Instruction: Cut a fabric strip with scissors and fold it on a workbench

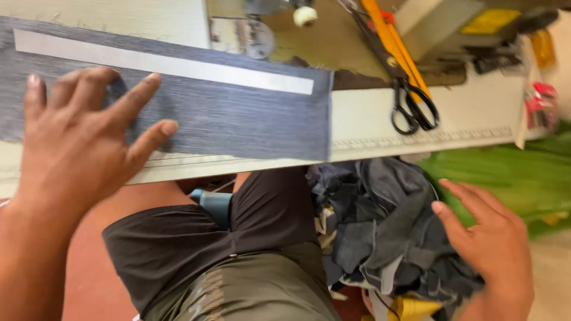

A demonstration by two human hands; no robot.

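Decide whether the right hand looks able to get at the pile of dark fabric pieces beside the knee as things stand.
Probably yes. The right hand is open, fingers spread, right at the edge of the fabric pile, and nothing lies between them. The left hand rests on the denim strip on the table, out of the way.

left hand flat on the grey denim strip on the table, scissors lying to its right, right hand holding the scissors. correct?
Not quite. The head view shows the right hand open and empty, down over the heap of dark fabric pieces, apart from the scissors. The rest holds: the left hand is flat on the grey denim strip on the table, scissors to its right.
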